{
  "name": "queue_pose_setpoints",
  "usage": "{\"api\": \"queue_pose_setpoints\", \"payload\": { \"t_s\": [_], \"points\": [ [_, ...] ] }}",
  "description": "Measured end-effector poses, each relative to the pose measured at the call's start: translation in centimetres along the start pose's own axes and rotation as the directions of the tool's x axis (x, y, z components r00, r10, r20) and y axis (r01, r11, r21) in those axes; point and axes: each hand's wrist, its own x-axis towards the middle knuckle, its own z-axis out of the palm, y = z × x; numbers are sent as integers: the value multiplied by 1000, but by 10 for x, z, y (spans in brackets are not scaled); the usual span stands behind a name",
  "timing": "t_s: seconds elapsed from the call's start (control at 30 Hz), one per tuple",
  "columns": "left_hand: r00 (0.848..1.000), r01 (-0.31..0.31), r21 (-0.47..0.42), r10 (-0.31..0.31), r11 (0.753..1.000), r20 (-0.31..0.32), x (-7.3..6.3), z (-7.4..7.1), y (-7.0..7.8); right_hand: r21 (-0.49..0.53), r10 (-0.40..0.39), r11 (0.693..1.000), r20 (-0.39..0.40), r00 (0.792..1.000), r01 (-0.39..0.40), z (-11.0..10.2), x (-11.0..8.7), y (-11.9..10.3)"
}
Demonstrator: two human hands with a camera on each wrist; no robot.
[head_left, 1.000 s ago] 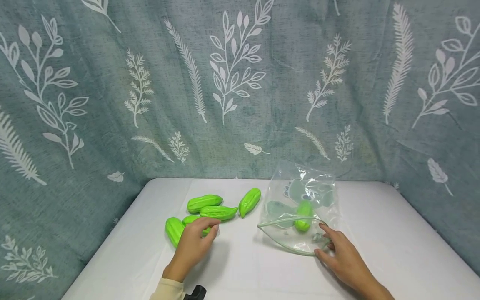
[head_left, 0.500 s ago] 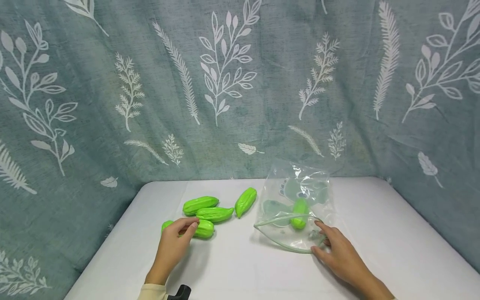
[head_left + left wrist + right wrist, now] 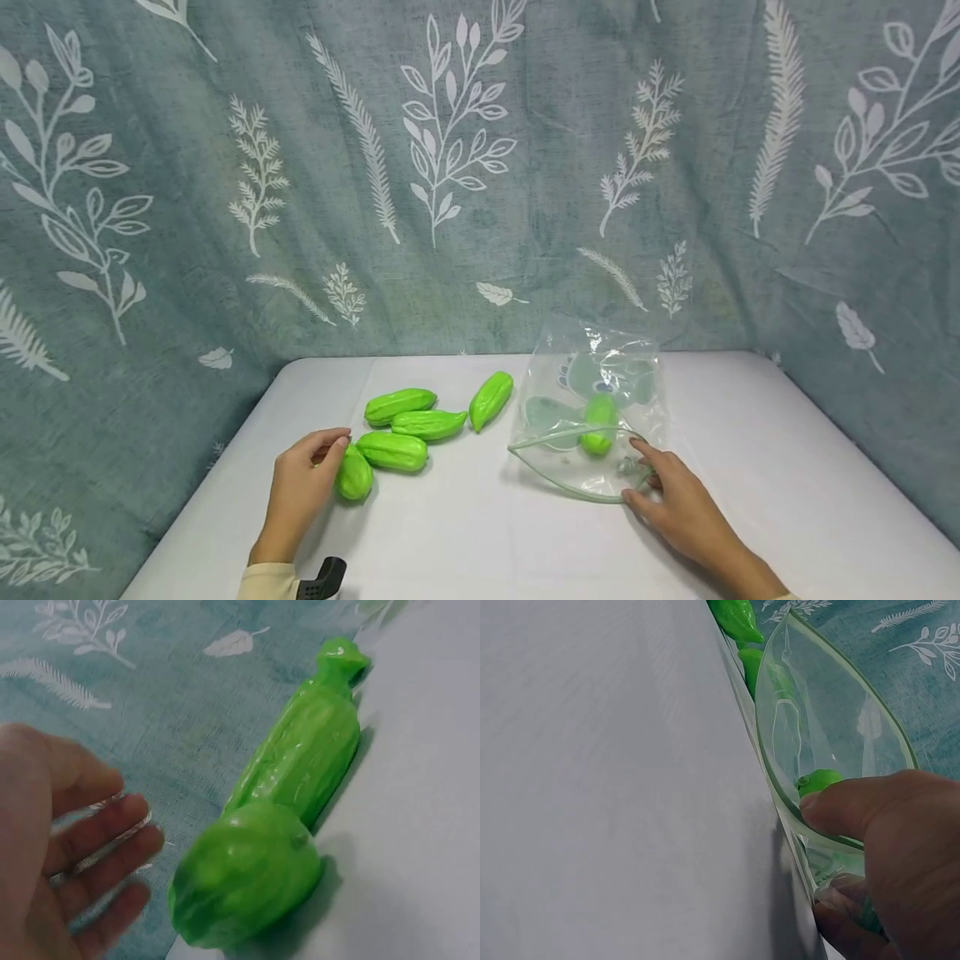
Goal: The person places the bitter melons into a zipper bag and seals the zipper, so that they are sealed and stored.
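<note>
My left hand (image 3: 300, 483) is just left of a bright green ridged gourd (image 3: 354, 473), its fingertips right at the gourd's far end in the head view. In the left wrist view its loosely bent fingers (image 3: 112, 832) stand apart from the nearest gourd (image 3: 244, 874). My right hand (image 3: 678, 504) pinches the right side of the mouth of a clear plastic zip bag (image 3: 536, 392) with a pale green rim. The bag's mouth gapes toward me. Inside lies one green gourd (image 3: 598, 425), seen through the plastic.
Several more green gourds lie left of the bag: one sideways (image 3: 392, 451), another with a pointed tip (image 3: 429, 425), one behind (image 3: 400, 406) and one tilted (image 3: 491, 401). The white table (image 3: 480, 542) ends at a patterned blue-green curtain (image 3: 555, 250).
My left hand has moved left, past the sideways gourd to the leftmost one, uncovering both. My right hand keeps its grip on the bag's rim. The head view has shifted slightly.
</note>
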Motion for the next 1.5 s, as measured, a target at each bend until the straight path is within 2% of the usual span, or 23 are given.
{"api": "queue_pose_setpoints", "payload": {
  "t_s": [0.07,0.13,0.2,0.47,0.7,0.9,1.1,1.2,1.5],
  "points": [
    [996,87,-31,-87,996,-7,0,-5,-2,2,7,1000,6,1000,-7,0,0,0],
    [986,165,-65,-166,984,-13,0,-8,-4,2,5,1000,6,1000,-5,0,0,0],
    [977,210,-85,-212,974,-19,0,-10,-5,-3,-5,1000,-2,1000,5,0,0,-1],
    [956,287,-87,-291,954,-37,5,-8,-15,-2,-33,999,-27,999,33,1,1,-1],
    [931,366,-88,-365,927,19,5,-3,-30,6,-49,999,-32,998,49,0,0,-1],
    [914,404,-89,-398,911,72,7,-1,-38,5,-27,1000,-16,1000,27,0,0,-1],
    [907,409,-78,-396,909,146,12,0,-43,10,-22,1000,-16,1000,22,0,0,-2],
    [901,417,-53,-404,907,159,13,1,-44,10,-23,1000,-18,1000,23,-1,0,-2],
    [897,409,-25,-397,912,194,15,4,-40,15,-33,999,-32,999,33,-1,-2,0]
  ]
}}
